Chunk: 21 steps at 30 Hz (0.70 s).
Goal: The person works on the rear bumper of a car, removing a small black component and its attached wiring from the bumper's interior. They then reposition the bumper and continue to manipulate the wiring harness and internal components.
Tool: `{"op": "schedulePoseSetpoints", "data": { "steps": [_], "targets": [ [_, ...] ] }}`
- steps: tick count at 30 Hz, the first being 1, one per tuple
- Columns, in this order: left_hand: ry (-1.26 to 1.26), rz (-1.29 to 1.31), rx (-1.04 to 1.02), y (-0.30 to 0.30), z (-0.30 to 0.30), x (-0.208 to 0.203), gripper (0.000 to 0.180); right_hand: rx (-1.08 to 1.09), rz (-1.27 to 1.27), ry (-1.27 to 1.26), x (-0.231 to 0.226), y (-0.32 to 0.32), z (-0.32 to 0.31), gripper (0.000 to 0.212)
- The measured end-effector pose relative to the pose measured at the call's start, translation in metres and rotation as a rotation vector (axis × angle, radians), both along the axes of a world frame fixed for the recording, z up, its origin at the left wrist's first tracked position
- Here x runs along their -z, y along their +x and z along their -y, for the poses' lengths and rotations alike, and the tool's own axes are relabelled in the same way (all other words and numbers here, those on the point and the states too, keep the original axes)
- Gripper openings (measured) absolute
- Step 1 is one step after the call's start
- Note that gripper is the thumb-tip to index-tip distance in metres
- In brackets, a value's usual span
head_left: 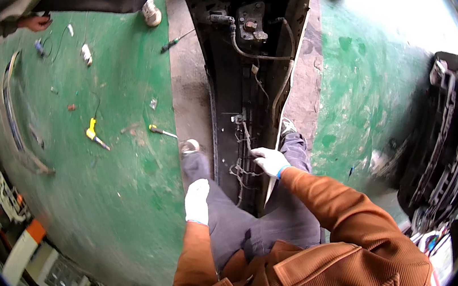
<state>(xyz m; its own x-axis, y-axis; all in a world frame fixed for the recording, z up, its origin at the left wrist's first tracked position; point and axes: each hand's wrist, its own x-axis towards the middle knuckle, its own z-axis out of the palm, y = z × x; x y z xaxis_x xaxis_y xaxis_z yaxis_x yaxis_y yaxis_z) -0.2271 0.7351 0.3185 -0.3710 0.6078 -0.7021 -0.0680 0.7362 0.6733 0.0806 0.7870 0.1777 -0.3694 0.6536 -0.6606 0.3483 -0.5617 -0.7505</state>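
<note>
A long dark car part [235,95], which looks like a bumper seen from its inner side, lies between my legs. A thin wiring harness [246,135] with small connectors runs along its hollow. My right hand [270,162], in a white glove, reaches over the part's right edge, its bent fingers closed at the harness; the exact grip is too small to see. My left hand [197,201], also gloved in white, lies on my left thigh with nothing visible in it. At the part's far end are a hose [257,55] and a metal bracket [250,24].
Left of the part, on the green floor [125,199], lie a yellow-handled tool [93,131], a screwdriver [162,131] and another screwdriver [176,41]. A curved trim strip [12,116] lies farther left. Another person's shoe [152,11] stands at the far left. Dark bumper parts [446,141] fill the right side.
</note>
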Motion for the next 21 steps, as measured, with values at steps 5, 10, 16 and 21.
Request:
{"op": "schedulePoseSetpoints", "data": {
  "steps": [5,10,16,21],
  "targets": [
    [-0.07,-0.086,0.719,-0.164,-0.113,0.099,0.025,0.097,0.326,0.084,-0.039,-0.025,-0.002,0.036],
    [-0.04,-0.469,1.092,-0.318,-0.186,0.097,0.026,0.185,0.411,0.098,-0.094,-0.078,0.005,0.033],
    [-0.648,-0.222,0.517,-0.386,-0.225,0.059,0.017,0.286,0.497,0.18,-0.153,-0.128,0.003,0.033],
    [-0.518,0.071,0.455,-0.304,-0.199,0.085,0.031,0.342,0.478,0.233,-0.206,-0.161,0.038,0.029]
  ]
}}
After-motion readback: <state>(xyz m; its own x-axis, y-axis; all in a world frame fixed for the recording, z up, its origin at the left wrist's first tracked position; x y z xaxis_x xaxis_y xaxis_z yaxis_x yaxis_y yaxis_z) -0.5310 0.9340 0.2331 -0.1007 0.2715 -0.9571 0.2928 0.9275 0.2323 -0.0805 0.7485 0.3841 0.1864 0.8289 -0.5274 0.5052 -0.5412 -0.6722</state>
